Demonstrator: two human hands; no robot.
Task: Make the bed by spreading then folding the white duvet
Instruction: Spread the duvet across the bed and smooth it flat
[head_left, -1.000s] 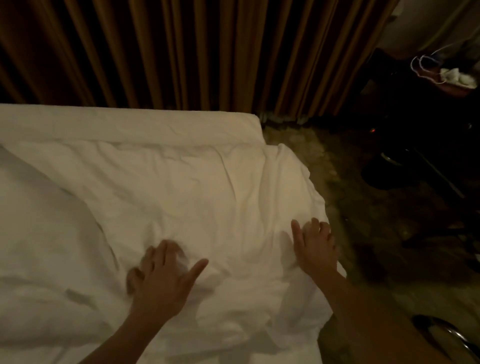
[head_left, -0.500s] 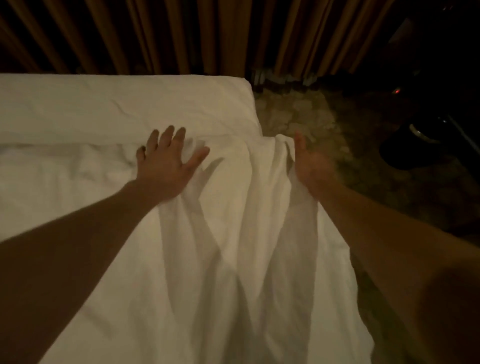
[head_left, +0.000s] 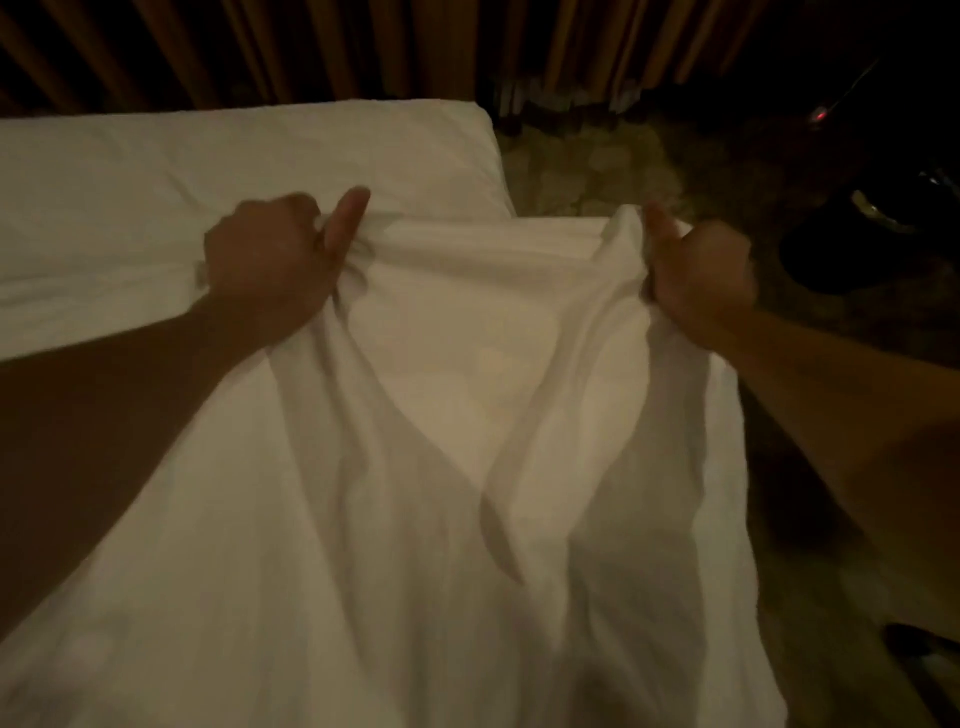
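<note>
Gripping the far edge of the white duvet (head_left: 467, 467), the left hand (head_left: 270, 260) sits at about ten o'clock with its fingers curled into a bunch of cloth and the thumb laid on top. The duvet fills the middle and lower view over the bed (head_left: 234, 150), rumpled, with long creases running toward six o'clock. At about two o'clock the right hand (head_left: 701, 275) clutches the duvet's corner near the bed's side, thumb raised, above the patterned floor (head_left: 597, 166). This looks like the spreading step: the next move likely calls for pulling both handfuls evenly toward twelve o'clock to draw out the creases before any fold.
</note>
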